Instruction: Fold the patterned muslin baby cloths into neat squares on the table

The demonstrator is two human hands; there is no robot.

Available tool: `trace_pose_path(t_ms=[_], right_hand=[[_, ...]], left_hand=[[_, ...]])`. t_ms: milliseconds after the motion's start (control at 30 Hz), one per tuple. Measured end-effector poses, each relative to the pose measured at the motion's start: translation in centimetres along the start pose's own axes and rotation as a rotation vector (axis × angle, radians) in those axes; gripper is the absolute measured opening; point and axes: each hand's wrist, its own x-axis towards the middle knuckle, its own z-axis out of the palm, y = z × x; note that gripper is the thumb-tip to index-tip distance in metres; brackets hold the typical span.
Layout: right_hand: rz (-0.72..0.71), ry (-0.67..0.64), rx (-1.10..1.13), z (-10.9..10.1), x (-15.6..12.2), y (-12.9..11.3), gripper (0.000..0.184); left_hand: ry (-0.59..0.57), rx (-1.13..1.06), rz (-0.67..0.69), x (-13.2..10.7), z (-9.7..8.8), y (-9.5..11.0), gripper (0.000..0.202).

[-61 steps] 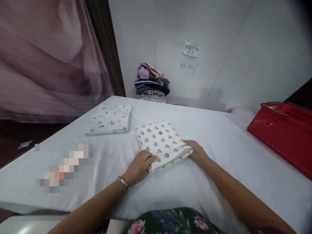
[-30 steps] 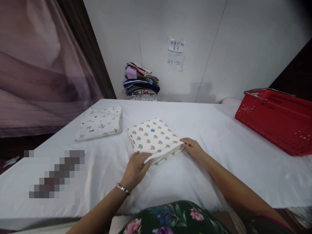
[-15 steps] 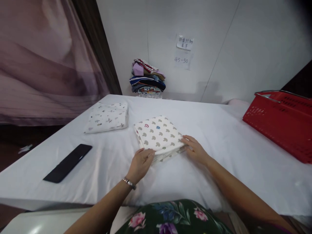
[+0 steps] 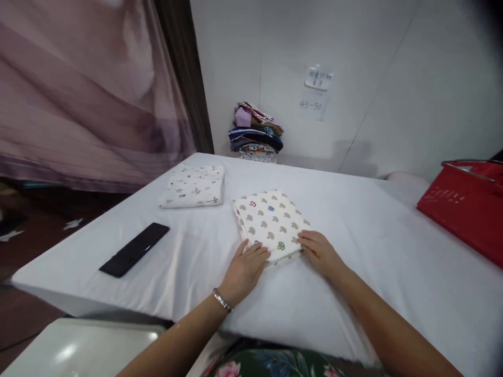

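A folded white cloth (image 4: 273,220) with grey mushroom prints and a few coloured ones lies on the white-covered table in front of me. My left hand (image 4: 245,267), with a metal bracelet at the wrist, rests on its near left corner, fingers stretched out over the fabric. On the right corner lie the fingertips of my right hand (image 4: 320,252), fingers extended and the thumb low by the edge. Farther left sits another folded white cloth (image 4: 194,186) with small grey plant-like prints.
A black phone-like slab (image 4: 135,250) lies on the table's left side. Behind the table (image 4: 377,262) a stack of folded fabrics (image 4: 256,131) stands against the wall. A red basket (image 4: 467,204) is at the right; a white stool-like surface (image 4: 86,348) shows at lower left.
The near edge of the mushroom cloth, lifted and slack before, now lies flatter. My left hand has moved onto the cloth's top. The view has shifted left.
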Motion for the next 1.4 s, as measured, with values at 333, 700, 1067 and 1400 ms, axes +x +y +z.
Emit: trace_pose_path(t_ms=[333,700,1067,1400], right_hand=[[-0.168,-0.253,0.118,1.7,3.7,-6.9,0.031],[-0.044,-0.222,0.158,2.9,5.8,-9.6,0.021],[0.284,-0.331,-0.042,6.6,9.8,-9.6,0.022],[0.359,-0.311,0.185,6.7,10.1,-9.7,0.02]], left_hand=[[0.056,-0.074,-0.045,-0.8,-1.4,0.3,0.025],[0.076,-0.809,-1.038,1.4,-2.7,-5.3,0.014],[0.151,-0.907,-1.077,3.3,0.1,-7.1,0.019],[0.15,-0.865,-0.991,2.9,0.8,-7.2,0.025]])
